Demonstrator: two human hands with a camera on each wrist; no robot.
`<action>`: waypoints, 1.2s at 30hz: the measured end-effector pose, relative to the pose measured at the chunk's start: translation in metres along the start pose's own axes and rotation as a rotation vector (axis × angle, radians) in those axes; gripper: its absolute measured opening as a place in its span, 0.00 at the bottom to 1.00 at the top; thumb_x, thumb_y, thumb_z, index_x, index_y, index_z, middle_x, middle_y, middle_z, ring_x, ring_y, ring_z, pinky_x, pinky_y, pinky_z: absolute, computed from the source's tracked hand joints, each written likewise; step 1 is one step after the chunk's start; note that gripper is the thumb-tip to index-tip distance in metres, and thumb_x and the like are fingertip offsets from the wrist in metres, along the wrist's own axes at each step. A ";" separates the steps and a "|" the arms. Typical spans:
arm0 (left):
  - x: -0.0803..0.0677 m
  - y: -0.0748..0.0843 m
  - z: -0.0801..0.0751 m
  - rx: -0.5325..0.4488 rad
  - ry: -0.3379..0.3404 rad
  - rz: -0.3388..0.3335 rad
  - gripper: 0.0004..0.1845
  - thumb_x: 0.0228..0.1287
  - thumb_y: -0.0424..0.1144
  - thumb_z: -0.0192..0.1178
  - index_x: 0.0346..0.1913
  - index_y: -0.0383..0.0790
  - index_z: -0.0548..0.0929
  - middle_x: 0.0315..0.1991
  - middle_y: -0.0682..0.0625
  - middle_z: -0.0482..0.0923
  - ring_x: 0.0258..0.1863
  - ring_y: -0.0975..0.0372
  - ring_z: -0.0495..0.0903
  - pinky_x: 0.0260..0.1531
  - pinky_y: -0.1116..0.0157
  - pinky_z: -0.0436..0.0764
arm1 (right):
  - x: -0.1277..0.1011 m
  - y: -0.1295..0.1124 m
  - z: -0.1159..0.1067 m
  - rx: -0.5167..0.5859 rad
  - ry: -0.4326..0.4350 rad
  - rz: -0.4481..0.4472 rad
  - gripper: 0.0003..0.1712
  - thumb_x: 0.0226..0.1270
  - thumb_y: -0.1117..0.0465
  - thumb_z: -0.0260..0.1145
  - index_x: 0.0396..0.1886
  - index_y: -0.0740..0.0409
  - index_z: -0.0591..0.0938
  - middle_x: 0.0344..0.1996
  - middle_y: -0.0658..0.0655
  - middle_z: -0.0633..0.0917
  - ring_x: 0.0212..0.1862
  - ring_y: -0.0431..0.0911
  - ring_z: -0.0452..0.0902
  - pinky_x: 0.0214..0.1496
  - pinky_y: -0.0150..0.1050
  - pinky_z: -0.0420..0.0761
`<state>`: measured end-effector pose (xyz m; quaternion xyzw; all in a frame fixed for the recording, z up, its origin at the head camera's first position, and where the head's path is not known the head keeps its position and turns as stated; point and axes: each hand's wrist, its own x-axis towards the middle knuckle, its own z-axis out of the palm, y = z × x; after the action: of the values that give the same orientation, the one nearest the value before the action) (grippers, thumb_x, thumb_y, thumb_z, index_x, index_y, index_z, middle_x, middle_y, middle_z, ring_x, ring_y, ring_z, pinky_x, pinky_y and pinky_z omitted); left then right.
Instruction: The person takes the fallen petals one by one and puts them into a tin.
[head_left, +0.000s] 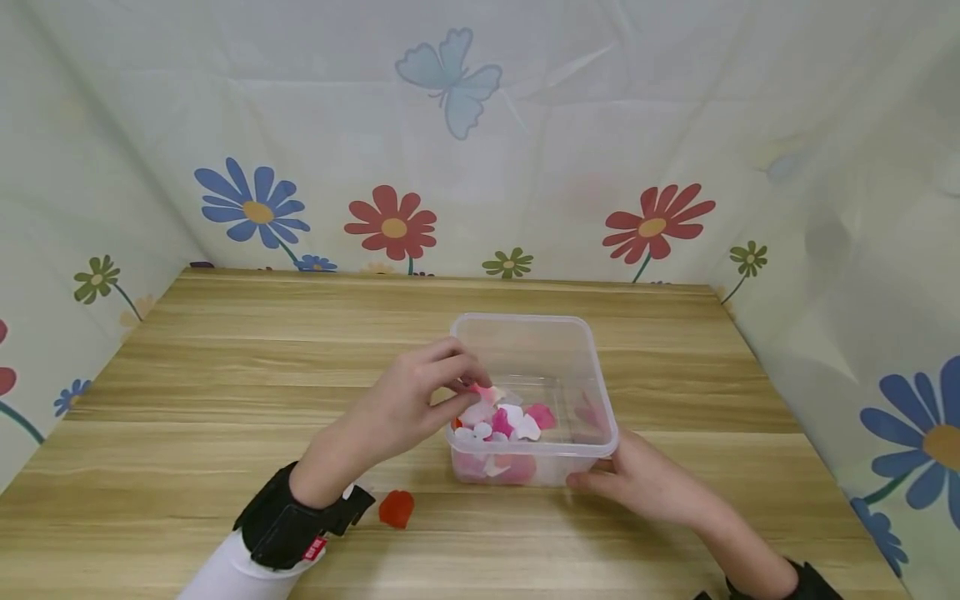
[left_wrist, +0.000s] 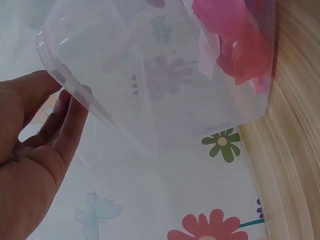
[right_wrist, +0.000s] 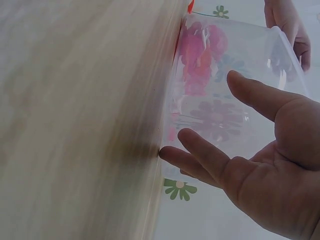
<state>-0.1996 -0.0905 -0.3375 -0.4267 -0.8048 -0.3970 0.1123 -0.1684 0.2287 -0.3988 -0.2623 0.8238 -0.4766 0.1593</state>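
A clear plastic box (head_left: 532, 449) stands on the table with a heap of artificial flower petals (head_left: 512, 422) in pink, white and red, mostly in its left part. My left hand (head_left: 408, 400) reaches over the box's left rim, and its thumb and fingers pinch a pink petal (head_left: 482, 392) above the heap. In the left wrist view those fingertips are partly hidden behind the cloudy rim. My right hand (head_left: 648, 479) rests at the near right corner of the box, thumb and fingers spread and fairly straight against its outside. A red petal (head_left: 396, 509) lies on the table below my left wrist.
The wood-grain table (head_left: 262, 375) runs back to a white curtain (head_left: 525, 150) printed with flowers and a butterfly, which also hangs along both sides. A black strap (head_left: 288, 521) is around my left wrist, and another (head_left: 806, 583) around my right.
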 end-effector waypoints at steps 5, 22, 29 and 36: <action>-0.001 -0.001 0.000 0.009 -0.014 0.003 0.13 0.60 0.29 0.74 0.46 0.36 0.85 0.43 0.50 0.79 0.43 0.63 0.84 0.46 0.71 0.83 | 0.000 0.000 0.000 0.001 0.001 -0.001 0.52 0.68 0.65 0.72 0.80 0.70 0.50 0.64 0.69 0.77 0.62 0.51 0.78 0.62 0.45 0.77; -0.012 -0.008 -0.014 0.061 0.047 -0.106 0.18 0.62 0.31 0.73 0.52 0.38 0.81 0.48 0.49 0.79 0.48 0.61 0.81 0.47 0.65 0.84 | 0.001 -0.001 0.000 0.017 -0.004 -0.005 0.52 0.69 0.64 0.72 0.81 0.65 0.50 0.65 0.68 0.76 0.62 0.52 0.77 0.62 0.45 0.77; -0.025 -0.018 -0.019 0.107 0.063 -0.141 0.16 0.61 0.29 0.74 0.49 0.36 0.80 0.44 0.50 0.79 0.43 0.62 0.80 0.43 0.63 0.85 | 0.001 -0.001 0.000 0.010 0.000 -0.004 0.53 0.69 0.64 0.72 0.81 0.69 0.48 0.66 0.70 0.75 0.63 0.52 0.77 0.62 0.45 0.77; -0.039 -0.025 -0.021 0.177 -0.038 -0.189 0.13 0.60 0.31 0.75 0.44 0.39 0.82 0.42 0.51 0.79 0.40 0.60 0.81 0.40 0.64 0.86 | 0.001 0.000 0.000 -0.002 0.002 -0.004 0.52 0.68 0.64 0.73 0.80 0.69 0.50 0.64 0.69 0.77 0.61 0.51 0.78 0.61 0.41 0.78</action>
<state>-0.1991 -0.1374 -0.3571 -0.3450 -0.8753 -0.3250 0.0961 -0.1690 0.2284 -0.3985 -0.2637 0.8240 -0.4762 0.1573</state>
